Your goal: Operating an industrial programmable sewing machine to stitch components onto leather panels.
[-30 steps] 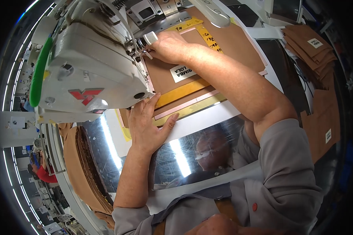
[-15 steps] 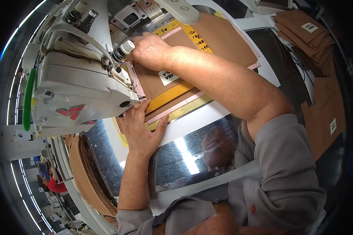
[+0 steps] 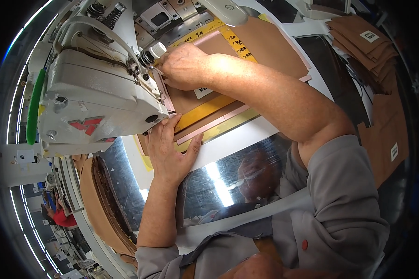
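A flat sewing template lies under the sewing machine head (image 3: 102,100), with yellow strips (image 3: 205,113), pink edging strips and a brown leather-like panel (image 3: 277,51) in it. My left hand (image 3: 167,151) rests flat on the template's near left corner, thumb spread, fingertips by the needle area. My right hand (image 3: 185,66) reaches across, its fingers curled down at the panel's left side, close to the machine's white knob (image 3: 158,49). Its fingertips are largely hidden, so what they pinch cannot be made out. A white label (image 3: 203,92) on the panel is partly covered by this hand.
Brown cut pieces (image 3: 358,39) are stacked at the far right, with another brown piece (image 3: 384,135) below. A stack of brown panels (image 3: 100,200) stands at left. Shiny metal table (image 3: 209,195) lies nearest me. Another person in red (image 3: 63,217) is in the left background.
My right hand has come slightly nearer along the panel's left side, its fingers more curled, and covers more of the label. My left hand stays on the corner. The whole view has shifted slightly.
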The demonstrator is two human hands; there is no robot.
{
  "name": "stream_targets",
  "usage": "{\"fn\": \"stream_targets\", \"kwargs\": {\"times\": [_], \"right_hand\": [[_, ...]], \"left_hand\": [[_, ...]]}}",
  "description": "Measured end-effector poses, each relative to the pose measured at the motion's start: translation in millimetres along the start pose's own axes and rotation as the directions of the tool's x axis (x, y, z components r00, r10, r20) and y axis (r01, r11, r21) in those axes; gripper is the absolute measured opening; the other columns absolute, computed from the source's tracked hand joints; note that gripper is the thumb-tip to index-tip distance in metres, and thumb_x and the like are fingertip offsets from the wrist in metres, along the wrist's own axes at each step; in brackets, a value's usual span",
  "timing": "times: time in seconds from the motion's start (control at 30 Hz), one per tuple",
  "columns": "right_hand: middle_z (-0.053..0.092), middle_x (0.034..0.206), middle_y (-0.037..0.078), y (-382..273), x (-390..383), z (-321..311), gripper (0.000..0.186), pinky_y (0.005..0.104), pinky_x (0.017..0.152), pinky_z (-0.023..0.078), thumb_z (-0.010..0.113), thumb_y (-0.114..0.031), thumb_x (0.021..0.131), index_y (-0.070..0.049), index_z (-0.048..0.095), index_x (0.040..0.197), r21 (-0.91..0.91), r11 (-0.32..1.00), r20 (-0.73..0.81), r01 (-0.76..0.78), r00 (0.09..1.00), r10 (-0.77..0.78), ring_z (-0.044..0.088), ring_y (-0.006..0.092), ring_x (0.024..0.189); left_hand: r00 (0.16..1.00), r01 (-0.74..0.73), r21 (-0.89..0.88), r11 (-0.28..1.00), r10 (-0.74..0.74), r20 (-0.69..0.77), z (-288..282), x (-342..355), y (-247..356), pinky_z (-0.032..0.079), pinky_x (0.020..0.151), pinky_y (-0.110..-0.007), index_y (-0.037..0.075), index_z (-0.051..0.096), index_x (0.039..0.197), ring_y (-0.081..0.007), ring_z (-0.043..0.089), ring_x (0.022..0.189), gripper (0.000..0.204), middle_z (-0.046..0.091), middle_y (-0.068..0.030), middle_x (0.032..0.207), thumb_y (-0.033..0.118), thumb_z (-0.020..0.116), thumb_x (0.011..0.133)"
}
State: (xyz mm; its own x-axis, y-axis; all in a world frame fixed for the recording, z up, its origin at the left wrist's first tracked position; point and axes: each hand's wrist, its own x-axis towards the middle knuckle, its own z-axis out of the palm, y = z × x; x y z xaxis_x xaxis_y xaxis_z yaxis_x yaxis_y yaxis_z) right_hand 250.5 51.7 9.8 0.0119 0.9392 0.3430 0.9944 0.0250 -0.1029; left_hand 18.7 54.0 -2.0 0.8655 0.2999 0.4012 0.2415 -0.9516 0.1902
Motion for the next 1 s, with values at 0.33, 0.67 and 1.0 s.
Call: {"fn": "stream_targets", "kwargs": {"times": [0.33, 0.67, 1.0], "right_hand": [[0.072, 0.107, 0.020, -4, 5, -31, 0.052, 0.0444, 0.093, 0.053, 0.069, -0.048, 0.082, -0.004, 0.073, 0.109, -0.033, 0.999, 0.288, -0.011, 0.957, 0.020, 0.069, 0.0342, 0.106], [0.040, 0.158, 0.017, -4, 1, -44, 0.111, 0.0453, 0.122, 0.028, 0.066, -0.080, 0.074, -0.005, 0.045, 0.153, -0.021, 0.999, 0.565, -0.030, 0.824, 0.037, 0.035, 0.0295, 0.148], [0.053, 0.139, 0.021, 10, -1, -19, 0.101, 0.0480, 0.119, 0.031, 0.064, -0.080, 0.077, -0.008, 0.052, 0.147, -0.002, 1.000, 0.538, 0.009, 0.843, -0.006, 0.047, 0.0327, 0.138]], "left_hand": [[0.997, 0.063, 0.053, 0.997, -0.061, -0.038, -1, 4, 3, 0.045, 0.093, -0.046, 0.007, 0.065, 0.126, -0.0341, 0.064, 0.105, 0.059, 0.067, -0.0173, 0.108, 0.046, 0.078, 0.083], [0.999, 0.019, 0.116, 0.993, -0.016, -0.028, -1, -5, 5, 0.044, 0.084, -0.041, 0.004, 0.065, 0.129, -0.0268, 0.066, 0.093, 0.065, 0.068, -0.0104, 0.096, 0.049, 0.077, 0.083], [0.912, 0.033, 0.182, 0.983, -0.104, 0.396, -18, 16, 36, 0.056, 0.072, -0.041, -0.007, 0.058, 0.135, -0.0275, 0.069, 0.066, 0.083, 0.070, -0.0129, 0.073, 0.063, 0.062, 0.090]]}}
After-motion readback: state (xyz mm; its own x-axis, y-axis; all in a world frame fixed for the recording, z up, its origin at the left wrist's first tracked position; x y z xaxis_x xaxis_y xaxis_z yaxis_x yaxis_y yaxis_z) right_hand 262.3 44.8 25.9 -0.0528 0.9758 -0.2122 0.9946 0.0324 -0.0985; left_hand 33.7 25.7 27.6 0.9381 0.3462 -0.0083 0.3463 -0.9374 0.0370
